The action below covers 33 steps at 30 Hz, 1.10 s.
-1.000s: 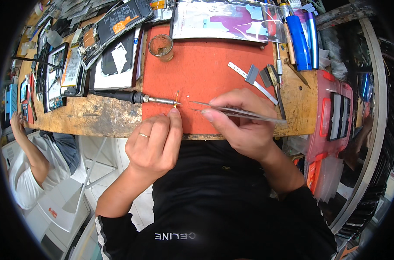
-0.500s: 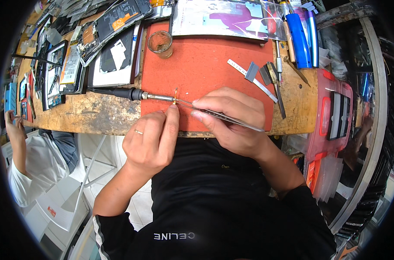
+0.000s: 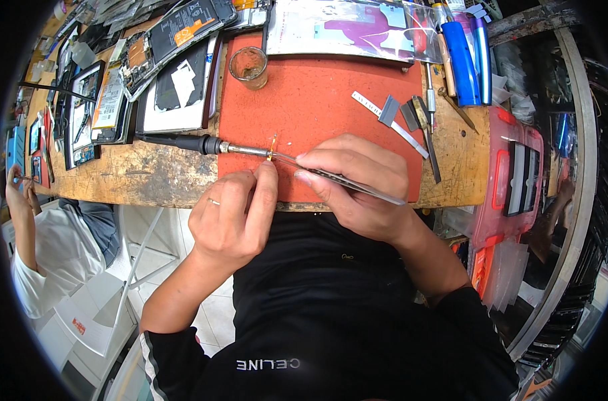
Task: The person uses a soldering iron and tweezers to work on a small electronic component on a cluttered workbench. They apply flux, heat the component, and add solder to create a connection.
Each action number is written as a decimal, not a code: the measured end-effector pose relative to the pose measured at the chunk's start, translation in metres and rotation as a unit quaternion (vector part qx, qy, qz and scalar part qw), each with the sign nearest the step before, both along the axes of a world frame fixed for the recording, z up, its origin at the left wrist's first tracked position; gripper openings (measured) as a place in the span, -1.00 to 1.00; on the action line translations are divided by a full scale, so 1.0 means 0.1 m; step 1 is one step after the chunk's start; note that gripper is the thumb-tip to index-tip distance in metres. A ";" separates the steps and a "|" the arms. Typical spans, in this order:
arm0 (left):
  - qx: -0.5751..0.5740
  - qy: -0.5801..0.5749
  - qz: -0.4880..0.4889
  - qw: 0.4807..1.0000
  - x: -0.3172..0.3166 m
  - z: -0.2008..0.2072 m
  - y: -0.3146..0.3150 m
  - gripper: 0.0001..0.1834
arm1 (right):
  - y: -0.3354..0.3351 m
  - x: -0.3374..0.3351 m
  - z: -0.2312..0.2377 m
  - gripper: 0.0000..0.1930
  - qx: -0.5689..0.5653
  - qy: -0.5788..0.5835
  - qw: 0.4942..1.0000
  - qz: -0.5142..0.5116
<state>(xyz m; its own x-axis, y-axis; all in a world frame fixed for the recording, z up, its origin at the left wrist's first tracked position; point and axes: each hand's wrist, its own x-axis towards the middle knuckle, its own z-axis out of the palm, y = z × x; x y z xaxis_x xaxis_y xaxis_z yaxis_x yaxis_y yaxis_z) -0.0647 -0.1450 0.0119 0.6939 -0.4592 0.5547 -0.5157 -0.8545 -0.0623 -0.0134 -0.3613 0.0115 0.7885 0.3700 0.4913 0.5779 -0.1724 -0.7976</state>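
Note:
My right hand [image 3: 357,184] is closed on a pair of metal tweezers [image 3: 357,184], thumb and fingers pinching its two legs. The tweezer tips reach left to a small orange-gold strip, perhaps a flex cable [image 3: 274,146], standing above my left fingertips. My left hand [image 3: 233,210], with a ring on one finger, is closed, its index fingertip and thumb pinching the lower end of that strip. Just beyond those fingertips lies a soldering iron [image 3: 233,148] with a black handle, its metal tip pointing right and meeting the strip. The exact contact is too small to make out.
A red mat [image 3: 317,100] covers the wooden bench [image 3: 133,177]. A small glass cup [image 3: 249,69] stands on it. Opened phones [image 3: 173,87] crowd the left. A blade tool [image 3: 389,110] and blue screwdrivers [image 3: 461,63] lie right. Another person [image 3: 70,247] sits at far left.
Both my hands and the tweezers stay almost in place. The upper end of the small strip has shifted very slightly to the right.

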 end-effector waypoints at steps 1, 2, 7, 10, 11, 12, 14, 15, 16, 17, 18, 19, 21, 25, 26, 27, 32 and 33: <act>0.002 0.003 0.000 1.000 0.00 0.01 0.00 -0.70 | 0.00 0.00 0.00 -0.79 0.003 0.000 1.000 0.000; 0.007 0.004 0.003 1.000 -0.01 0.01 0.00 -0.70 | 0.00 0.00 0.00 -0.79 0.007 -0.001 1.000 0.000; 0.007 0.009 0.005 1.000 -0.02 0.04 -0.01 -0.72 | 0.00 0.01 0.02 -0.79 0.007 0.000 1.000 0.000; 0.006 0.010 0.006 1.000 -0.01 0.04 -0.01 -0.72 | 0.00 0.01 0.03 -0.79 0.005 0.002 1.000 0.002; 0.009 0.011 0.008 1.000 -0.01 0.05 -0.01 -0.73 | 0.00 0.01 0.03 -0.79 0.005 0.002 1.000 0.002; 0.009 0.011 0.006 1.000 -0.01 0.05 -0.01 -0.73 | 0.00 0.00 0.03 -0.79 0.005 0.002 1.000 0.002; 0.018 0.013 0.010 1.000 -0.02 0.05 -0.01 -0.73 | 0.01 0.00 0.02 -0.79 0.009 -0.001 1.000 0.001; 0.013 0.012 0.007 1.000 -0.01 0.05 -0.01 -0.73 | 0.01 0.00 0.01 -0.79 0.011 -0.002 1.000 0.000; 0.013 0.011 0.006 1.000 -0.01 0.05 -0.01 -0.73 | 0.01 0.00 0.01 -0.79 0.013 0.000 1.000 0.000; 0.017 0.010 0.008 1.000 -0.01 0.05 -0.01 -0.73 | 0.02 0.00 0.01 -0.79 0.015 0.003 1.000 0.000; 0.013 0.008 0.004 1.000 -0.01 0.05 -0.01 -0.73 | 0.01 0.00 0.00 -0.79 0.017 0.005 1.000 0.000; 0.014 0.007 0.004 1.000 0.00 0.05 -0.01 -0.74 | 0.01 0.00 0.00 -0.79 0.016 0.005 1.000 0.000; 0.015 0.008 0.005 1.000 0.00 0.05 -0.01 -0.73 | 0.01 0.00 -0.01 -0.79 0.013 0.006 1.000 0.001; 0.015 0.013 0.007 1.000 -0.01 0.05 -0.02 -0.73 | 0.01 0.01 -0.03 -0.73 0.019 -0.011 1.000 0.007; 0.018 0.014 0.010 1.000 -0.01 0.05 -0.02 -0.74 | 0.01 0.01 -0.04 -0.73 0.019 -0.011 1.000 0.006; 0.014 0.013 0.006 1.000 -0.01 0.05 -0.02 -0.74 | 0.01 0.01 -0.04 -0.73 0.019 -0.012 1.000 0.005; 0.010 0.013 0.003 1.000 0.00 0.05 -0.01 -0.73 | 0.01 0.01 -0.03 -0.72 0.015 -0.009 1.000 0.006; 0.010 0.013 0.002 1.000 0.00 0.05 -0.01 -0.73 | 0.01 0.01 -0.02 -0.72 0.015 -0.006 1.000 0.006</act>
<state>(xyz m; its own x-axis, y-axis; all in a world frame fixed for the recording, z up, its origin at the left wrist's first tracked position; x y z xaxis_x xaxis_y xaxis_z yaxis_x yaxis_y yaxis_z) -0.0649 -0.1458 0.0164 0.7107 -0.4664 0.5267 -0.5133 -0.8557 -0.0652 -0.0126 -0.3601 0.0091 0.7779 0.3651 0.5113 0.5892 -0.1413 -0.7955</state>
